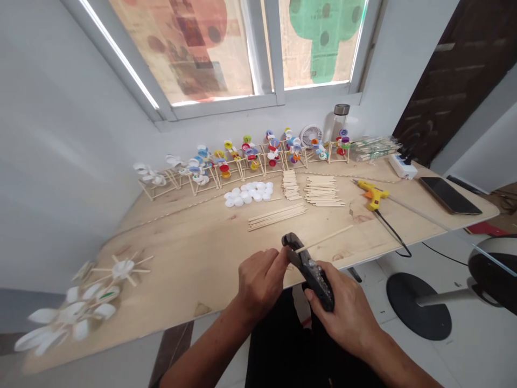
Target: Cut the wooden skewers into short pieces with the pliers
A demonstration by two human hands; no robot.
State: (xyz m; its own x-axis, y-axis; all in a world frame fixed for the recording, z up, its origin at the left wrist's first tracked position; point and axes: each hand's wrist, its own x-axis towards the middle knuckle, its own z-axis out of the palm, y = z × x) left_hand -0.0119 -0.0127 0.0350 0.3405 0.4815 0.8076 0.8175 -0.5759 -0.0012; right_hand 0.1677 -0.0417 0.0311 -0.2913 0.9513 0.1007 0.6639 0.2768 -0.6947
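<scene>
My right hand (348, 308) is wrapped round the dark handles of a cutting tool (309, 269), which looks like pruning shears. A thin wooden stick (329, 235) lies across the tool's jaws and points up to the right. Closed fingers of my left hand (262, 277) pinch the stick's near end beside the jaws. Just beyond lie several long sticks (277, 216) in a bundle. Behind them are two piles of shorter sticks (323, 191) and a cluster of white bottle caps (249, 193).
A row of stick frames with coloured caps (252, 156) stands along the wall. To the right are a yellow glue gun (374, 195), a phone (450, 195) and a power adapter (403, 166). White cap wheels (72, 312) lie at the left. A fan base (419, 306) stands on the floor.
</scene>
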